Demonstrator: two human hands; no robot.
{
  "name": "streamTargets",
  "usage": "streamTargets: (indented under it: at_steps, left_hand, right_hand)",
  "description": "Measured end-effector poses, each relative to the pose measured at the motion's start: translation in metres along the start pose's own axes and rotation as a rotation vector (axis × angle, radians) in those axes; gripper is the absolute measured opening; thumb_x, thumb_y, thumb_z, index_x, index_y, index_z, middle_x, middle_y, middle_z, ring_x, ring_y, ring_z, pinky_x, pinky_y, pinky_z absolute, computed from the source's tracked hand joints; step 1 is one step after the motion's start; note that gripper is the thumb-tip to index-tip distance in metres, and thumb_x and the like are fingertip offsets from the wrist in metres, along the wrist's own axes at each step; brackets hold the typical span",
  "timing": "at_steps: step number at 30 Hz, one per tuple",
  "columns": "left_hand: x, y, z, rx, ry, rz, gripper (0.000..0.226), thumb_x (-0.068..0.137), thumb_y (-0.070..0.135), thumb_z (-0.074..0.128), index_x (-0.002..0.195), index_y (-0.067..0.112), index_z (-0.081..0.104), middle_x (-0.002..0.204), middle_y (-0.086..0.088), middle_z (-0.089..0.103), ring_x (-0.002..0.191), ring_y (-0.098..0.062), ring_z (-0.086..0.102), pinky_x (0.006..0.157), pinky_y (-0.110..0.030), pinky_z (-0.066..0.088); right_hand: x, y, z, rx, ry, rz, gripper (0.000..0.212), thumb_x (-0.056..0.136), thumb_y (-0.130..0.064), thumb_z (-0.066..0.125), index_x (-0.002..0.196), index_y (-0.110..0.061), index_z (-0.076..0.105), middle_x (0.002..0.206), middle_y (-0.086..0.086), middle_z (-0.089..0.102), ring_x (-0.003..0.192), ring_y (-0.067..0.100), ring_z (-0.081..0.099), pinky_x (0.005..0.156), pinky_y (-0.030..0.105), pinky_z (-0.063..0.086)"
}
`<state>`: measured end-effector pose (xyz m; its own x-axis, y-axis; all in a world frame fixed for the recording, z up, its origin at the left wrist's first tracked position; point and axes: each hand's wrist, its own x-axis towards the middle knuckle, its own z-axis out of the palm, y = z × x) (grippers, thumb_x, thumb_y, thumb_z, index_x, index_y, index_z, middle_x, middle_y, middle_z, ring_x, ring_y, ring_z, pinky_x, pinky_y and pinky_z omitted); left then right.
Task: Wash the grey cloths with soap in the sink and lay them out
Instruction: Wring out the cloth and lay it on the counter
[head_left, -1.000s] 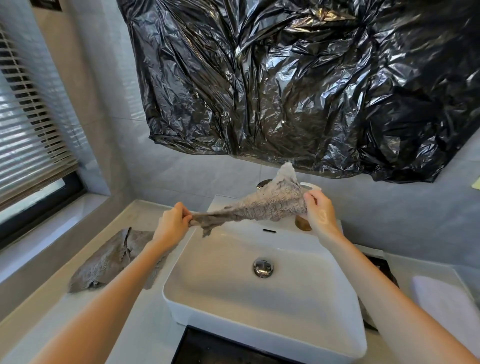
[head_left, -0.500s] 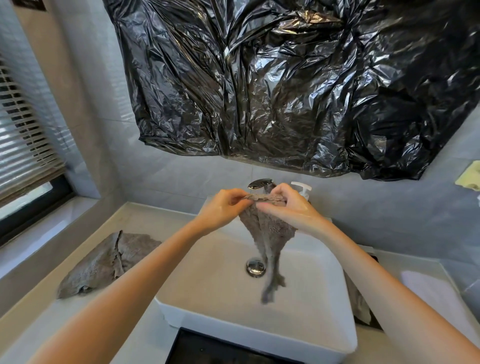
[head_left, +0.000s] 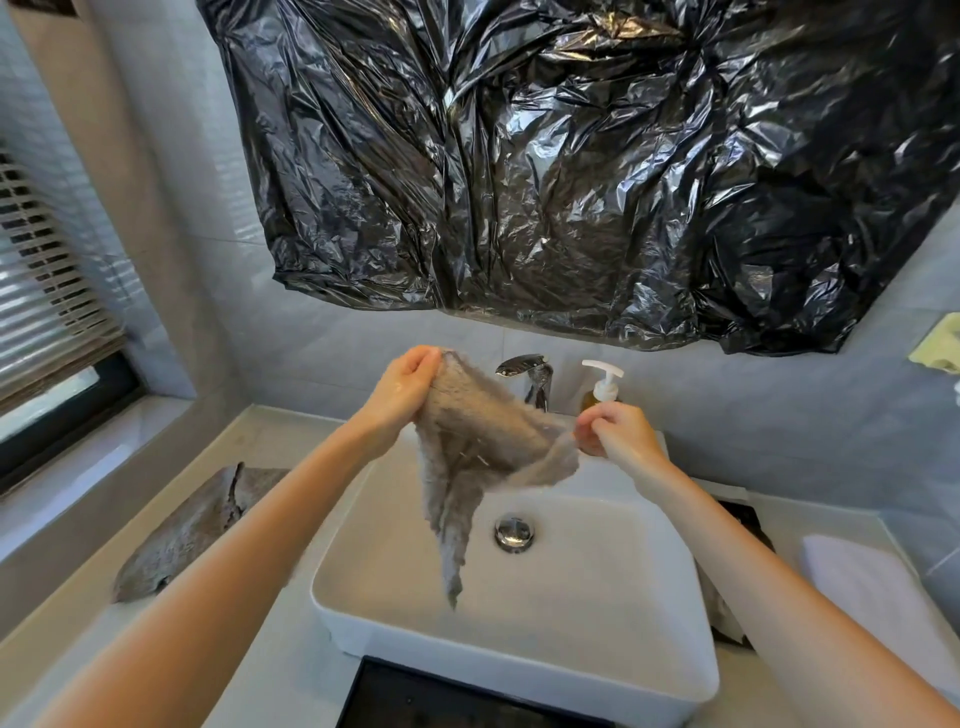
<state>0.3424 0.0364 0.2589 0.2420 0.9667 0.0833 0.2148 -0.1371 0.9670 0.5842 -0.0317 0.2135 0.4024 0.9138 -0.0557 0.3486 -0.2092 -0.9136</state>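
cloth (head_left: 478, 441) over sink (head_left: 519, 662) | second cloth (head_left: 182, 540) on counter (head_left: 291, 675) left | faucet (head_left: 524, 366), soap bottle (head_left: 602, 387) behind

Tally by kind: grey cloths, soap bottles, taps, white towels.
Grey cloths: 2, the held cloth and the counter cloth; a crumpled scrap right of the sink is unclear
Soap bottle: 1
Tap: 1
White towel: 1
Total: 5

The soap bottle (head_left: 590, 399) is mostly hidden behind the right hand (head_left: 618, 434). The right forearm (head_left: 753, 561) covers a dark thing (head_left: 744, 519) beside the sink (head_left: 519, 662), perhaps another cloth.
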Motion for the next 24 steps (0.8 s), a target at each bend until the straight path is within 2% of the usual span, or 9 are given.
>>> streamTargets:
  at_steps: [3, 5, 8, 11, 14, 16, 19, 21, 24]
  left_hand:
    - [0.004, -0.004, -0.012, 0.05, 0.014, -0.006, 0.033, 0.103, 0.03, 0.039, 0.107, 0.003, 0.058, 0.09, -0.009, 0.053, 0.086, -0.019, 0.049, 0.074, -0.033, 0.04]
    - [0.001, -0.004, -0.012, 0.019, -0.05, -0.032, 0.029, 0.103, 0.03, 0.039, 0.104, 0.008, 0.058, 0.09, -0.01, 0.051, 0.081, -0.02, 0.049, 0.065, -0.031, 0.039]
    - [-0.002, 0.0, -0.008, -0.023, -0.08, -0.038, 0.024, 0.103, 0.029, 0.04, 0.098, 0.017, 0.059, 0.085, -0.009, 0.052, 0.074, -0.018, 0.05, 0.052, -0.025, 0.037]
    - [-0.004, 0.006, -0.011, -0.062, -0.092, -0.048, 0.024, 0.103, 0.029, 0.04, 0.105, 0.017, 0.061, 0.09, -0.004, 0.061, 0.08, -0.016, 0.057, 0.053, -0.019, 0.045]
    - [-0.004, 0.006, -0.02, -0.037, -0.077, -0.045, 0.024, 0.102, 0.032, 0.04, 0.102, 0.022, 0.062, 0.103, -0.006, 0.064, 0.096, -0.02, 0.06, 0.074, -0.033, 0.05]
    - [-0.004, 0.005, -0.028, -0.066, -0.052, -0.058, 0.025, 0.103, 0.032, 0.039, 0.1, 0.023, 0.063, 0.107, -0.008, 0.065, 0.099, -0.022, 0.062, 0.082, -0.039, 0.053]
    - [-0.001, -0.001, -0.037, -0.122, -0.053, -0.085, 0.027, 0.103, 0.03, 0.04, 0.098, 0.02, 0.064, 0.104, -0.01, 0.066, 0.095, -0.022, 0.063, 0.084, -0.042, 0.053]
    - [0.002, -0.005, -0.045, -0.106, -0.053, -0.074, 0.027, 0.103, 0.03, 0.04, 0.099, 0.017, 0.064, 0.102, -0.01, 0.065, 0.094, -0.021, 0.062, 0.086, -0.043, 0.051]
    - [0.016, -0.01, -0.062, 0.202, -0.027, 0.024, 0.024, 0.103, 0.028, 0.038, 0.105, 0.013, 0.056, 0.101, -0.005, 0.057, 0.094, -0.017, 0.053, 0.079, -0.031, 0.042]
  right_hand:
    - [-0.008, -0.013, 0.009, 0.242, -0.259, 0.127, 0.02, 0.1, -0.026, 0.048, 0.111, -0.013, 0.058, 0.106, 0.007, 0.068, 0.094, 0.018, 0.067, 0.083, 0.037, 0.055]
    - [-0.019, -0.017, 0.02, 0.103, -0.46, 0.119, 0.044, 0.092, -0.051, 0.054, 0.126, -0.023, 0.048, 0.122, -0.004, 0.06, 0.11, 0.015, 0.059, 0.091, 0.037, 0.05]
    - [-0.041, -0.014, 0.054, -0.04, -0.575, 0.083, 0.068, 0.079, -0.053, 0.07, 0.133, -0.028, 0.036, 0.126, -0.008, 0.05, 0.115, 0.012, 0.053, 0.086, 0.027, 0.046]
    - [-0.043, 0.002, 0.089, -0.002, -0.438, 0.032, 0.053, 0.08, -0.041, 0.075, 0.122, -0.024, 0.046, 0.116, -0.007, 0.057, 0.1, 0.01, 0.058, 0.074, 0.021, 0.046]
    - [-0.028, 0.013, 0.095, -0.035, -0.203, -0.03, 0.028, 0.09, -0.03, 0.066, 0.111, -0.014, 0.057, 0.111, -0.001, 0.062, 0.101, 0.016, 0.06, 0.08, 0.025, 0.046]
    - [-0.022, 0.015, 0.089, -0.047, -0.235, -0.05, 0.024, 0.093, -0.026, 0.062, 0.11, -0.011, 0.054, 0.108, -0.001, 0.06, 0.103, 0.016, 0.058, 0.082, 0.025, 0.044]
    - [-0.016, 0.02, 0.078, -0.187, -0.3, -0.117, 0.014, 0.095, -0.015, 0.057, 0.108, -0.011, 0.056, 0.101, 0.002, 0.062, 0.097, 0.018, 0.06, 0.073, 0.022, 0.044]
    - [-0.009, 0.02, 0.07, -0.263, -0.228, -0.166, 0.014, 0.097, -0.01, 0.049, 0.1, -0.011, 0.063, 0.093, 0.003, 0.064, 0.093, 0.022, 0.061, 0.078, 0.031, 0.049]
    - [0.002, -0.004, 0.051, -0.212, -0.094, -0.195, 0.018, 0.101, -0.011, 0.043, 0.102, -0.014, 0.061, 0.087, -0.004, 0.059, 0.088, 0.019, 0.06, 0.088, 0.044, 0.052]
